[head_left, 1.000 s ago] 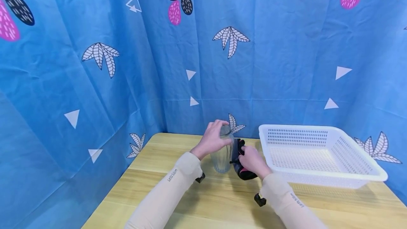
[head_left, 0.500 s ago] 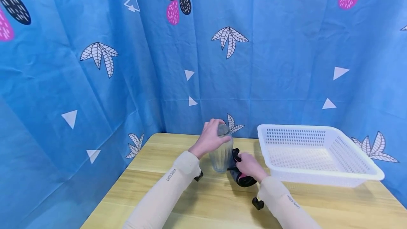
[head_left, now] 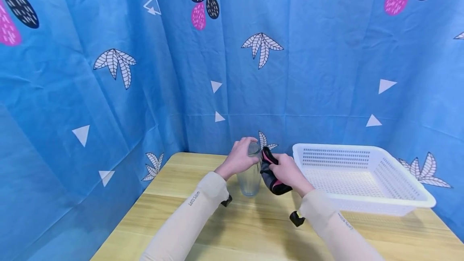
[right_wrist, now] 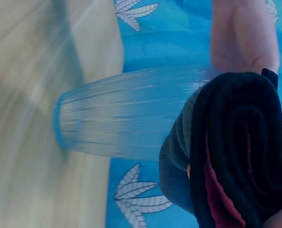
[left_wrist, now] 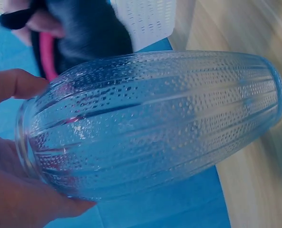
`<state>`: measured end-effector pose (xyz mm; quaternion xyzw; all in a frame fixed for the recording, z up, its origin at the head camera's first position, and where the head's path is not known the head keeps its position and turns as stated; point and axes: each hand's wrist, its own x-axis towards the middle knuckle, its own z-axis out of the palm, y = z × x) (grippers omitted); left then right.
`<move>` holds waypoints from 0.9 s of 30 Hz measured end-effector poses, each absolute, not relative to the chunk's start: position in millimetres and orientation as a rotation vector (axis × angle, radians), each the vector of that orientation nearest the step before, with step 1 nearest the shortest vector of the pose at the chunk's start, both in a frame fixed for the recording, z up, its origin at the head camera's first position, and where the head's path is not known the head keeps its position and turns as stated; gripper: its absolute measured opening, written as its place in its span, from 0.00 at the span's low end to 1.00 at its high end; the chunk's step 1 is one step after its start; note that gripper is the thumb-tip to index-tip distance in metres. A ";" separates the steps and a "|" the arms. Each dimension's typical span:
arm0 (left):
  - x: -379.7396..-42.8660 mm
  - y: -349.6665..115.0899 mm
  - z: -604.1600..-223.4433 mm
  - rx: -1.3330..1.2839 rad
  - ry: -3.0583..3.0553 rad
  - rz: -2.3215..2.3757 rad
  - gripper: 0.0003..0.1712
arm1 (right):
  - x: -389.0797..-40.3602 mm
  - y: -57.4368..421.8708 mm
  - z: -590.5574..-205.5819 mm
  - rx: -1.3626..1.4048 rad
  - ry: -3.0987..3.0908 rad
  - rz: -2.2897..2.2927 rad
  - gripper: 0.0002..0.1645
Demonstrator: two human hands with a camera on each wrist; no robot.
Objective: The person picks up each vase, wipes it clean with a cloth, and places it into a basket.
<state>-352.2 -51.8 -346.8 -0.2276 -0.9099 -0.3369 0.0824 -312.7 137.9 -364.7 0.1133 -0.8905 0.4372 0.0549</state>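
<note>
A clear ribbed glass vase (head_left: 249, 182) stands on the wooden table. My left hand (head_left: 240, 159) grips it near the rim, thumb and fingers on opposite sides. Small droplet-like bumps cover the glass (left_wrist: 155, 118) in the left wrist view. To the right of the vase, my right hand (head_left: 289, 169) holds a folded dark grey cloth (head_left: 270, 178) with black edging and a pink inner side. In the right wrist view, the rolled layers of the cloth (right_wrist: 240, 133) hide part of the vase's upper end. Whether cloth and glass touch, I cannot tell.
A white perforated plastic basket (head_left: 362, 202) stands right of my right hand. Blue patterned curtain (head_left: 232, 71) hangs behind and to the left of the wooden table (head_left: 174, 204). Small black pieces hang under both wrists.
My right hand dips with the cloth, then rises and tips its upper end toward the vase's upper part. My left hand keeps its grip on the vase, almost still.
</note>
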 end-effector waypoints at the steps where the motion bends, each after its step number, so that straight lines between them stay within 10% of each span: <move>1: -352.8 -52.4 -347.7 -0.679 -2.716 -1.015 0.37 | -312.3 136.9 -361.5 0.350 -2.692 1.326 0.21; 27: -355.8 -55.8 -354.7 -0.740 -2.675 -1.059 0.39 | -327.1 136.1 -414.3 0.274 -2.881 1.028 0.24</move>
